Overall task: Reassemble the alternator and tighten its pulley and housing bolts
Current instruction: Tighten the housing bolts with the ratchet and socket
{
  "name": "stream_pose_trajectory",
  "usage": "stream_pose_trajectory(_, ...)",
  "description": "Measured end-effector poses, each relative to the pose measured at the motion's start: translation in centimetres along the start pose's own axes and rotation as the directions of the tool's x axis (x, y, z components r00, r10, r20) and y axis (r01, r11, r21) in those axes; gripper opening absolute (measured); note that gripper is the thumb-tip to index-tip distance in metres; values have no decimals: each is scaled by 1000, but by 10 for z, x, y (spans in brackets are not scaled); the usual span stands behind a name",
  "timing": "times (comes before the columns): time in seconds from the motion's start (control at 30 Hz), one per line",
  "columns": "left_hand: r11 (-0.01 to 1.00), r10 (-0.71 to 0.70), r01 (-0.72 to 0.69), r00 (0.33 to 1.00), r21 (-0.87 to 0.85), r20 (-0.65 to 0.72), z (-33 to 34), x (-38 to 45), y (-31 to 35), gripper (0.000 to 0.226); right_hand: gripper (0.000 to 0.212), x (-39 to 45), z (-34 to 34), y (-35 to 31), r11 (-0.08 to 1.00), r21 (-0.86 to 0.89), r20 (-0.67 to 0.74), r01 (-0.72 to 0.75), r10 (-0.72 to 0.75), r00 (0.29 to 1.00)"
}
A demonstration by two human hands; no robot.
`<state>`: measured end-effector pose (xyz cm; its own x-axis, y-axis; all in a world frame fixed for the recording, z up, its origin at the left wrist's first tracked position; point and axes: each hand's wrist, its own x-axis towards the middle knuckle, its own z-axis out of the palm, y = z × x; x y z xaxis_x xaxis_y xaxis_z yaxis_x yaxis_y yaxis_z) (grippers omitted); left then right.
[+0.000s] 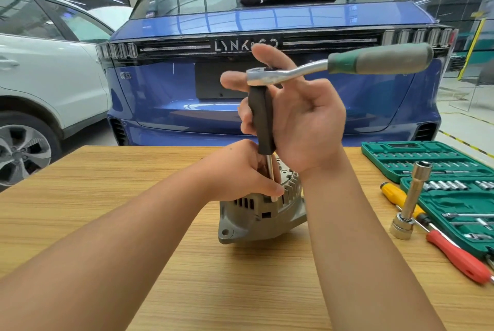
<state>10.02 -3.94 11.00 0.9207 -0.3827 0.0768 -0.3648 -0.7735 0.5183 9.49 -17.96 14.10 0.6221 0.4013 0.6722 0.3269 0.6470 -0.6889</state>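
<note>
Left grip [247,170] pinched the steel extension shaft [270,178] where it met a housing bolt on the grey cast alternator [256,213], mid-counter [133,197]. Right grip [299,122] loosely wrapped the black sleeve [262,122] under the chrome ratchet [334,66]. I judged housing-bolt tightening underway; next, swing the ratchet handle.

Left grip [247,170] curled low; right grip [291,116] raised, fingers half-spread.
</note>
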Motion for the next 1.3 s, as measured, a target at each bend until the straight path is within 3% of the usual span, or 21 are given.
stream_pose_trajectory(0.1,1000,11,-11,1000,13,2,0,-1,1,16,57,-1,-10,-1,991,112,99,-78,67,993)
stream_pose_trajectory(0.2,1000,20,-20,999,-6,29,0,0,1,13,70,0,-8,-2,993,90,51,-78,73,996)
stream_pose_trajectory(0.27,1000,29,-28,999,-10,37,0,0,2,11,72,3,-2,-5,996,42,-90,-74,78,993)
stream_pose_trajectory(0.3,999,38,-38,998,-6,41,0,1,3,11,61,5,1,-4,996,-57,-213,-63,49,976)
stream_pose_trajectory(0.37,998,64,-65,996,8,58,0,2,4,11,36,8,7,-1,927,-366,-453,-83,-100,886)
stream_pose_trajectory(0.43,998,68,-69,995,10,73,1,2,4,12,24,10,13,0,873,-472,-531,-123,-169,831)
stream_pose_trajectory(0.5,998,62,-63,996,16,62,1,2,3,12,23,8,14,-4,922,-342,-506,-180,-19,862)
stream_pose_trajectory(0.57,997,64,-66,997,28,47,0,1,2,12,9,5,9,-13,971,-93,-377,-220,170,910)
stream_pose_trajectory(0.67,998,56,-57,997,11,56,0,2,2,11,27,0,0,-13,981,49,-273,-186,192,942)
stream_pose_trajectory(0.83,999,34,-34,998,-15,46,-1,0,0,12,11,3,6,-2,989,-32,-263,-144,131,956)
stream_pose_trajectory(1.03,999,29,-28,998,-18,47,-2,0,-1,11,13,3,8,3,993,-46,-324,-107,87,942)
stream_pose_trajectory(1.17,998,57,-56,997,-21,57,-1,0,1,10,29,1,3,-4,999,-31,-279,10,-18,960)
stream_pose_trajectory(1.23,998,62,-61,996,-21,60,-1,1,1,9,27,-2,0,-8,961,-265,-226,75,-137,965)
stream_pose_trajectory(1.3,999,49,-48,997,-26,60,-2,1,1,10,25,-3,0,-7,851,-515,-144,104,-206,968)
